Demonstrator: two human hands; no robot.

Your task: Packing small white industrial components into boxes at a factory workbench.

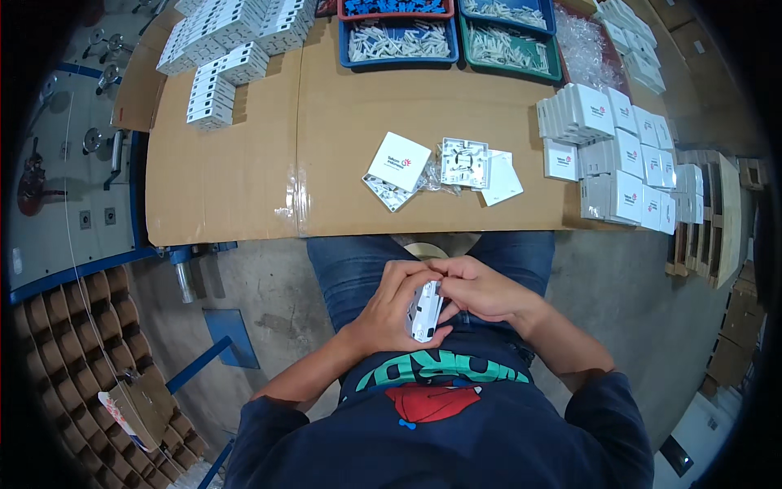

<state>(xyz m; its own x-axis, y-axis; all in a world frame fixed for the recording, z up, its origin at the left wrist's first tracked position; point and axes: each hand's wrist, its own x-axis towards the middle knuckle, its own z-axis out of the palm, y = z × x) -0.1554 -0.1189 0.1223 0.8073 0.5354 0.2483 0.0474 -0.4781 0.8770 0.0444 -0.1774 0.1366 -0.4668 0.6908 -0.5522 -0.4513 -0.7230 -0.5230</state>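
Observation:
Above my lap, I hold a small white plastic box (425, 312) on edge, with dark slots along its visible side. My left hand (386, 308) is wrapped around it from the left. The fingers of my right hand (486, 291) are bent and pressed to its upper right edge, and they hide that part. On the table ahead, a square white cover (400, 161) lies over an open box base (389, 194). To its right, another open box base (464, 164) sits by a clear plastic bag (436, 177) and a plain white cover (503, 179).
Stacked white boxes (213, 96) stand at the far left of the cardboard-covered table (244, 183). Blue (399, 62) and green (511, 72) trays hold small white parts at the back. Piles of white covers (627, 151) line the right side, near clear bags (588, 49).

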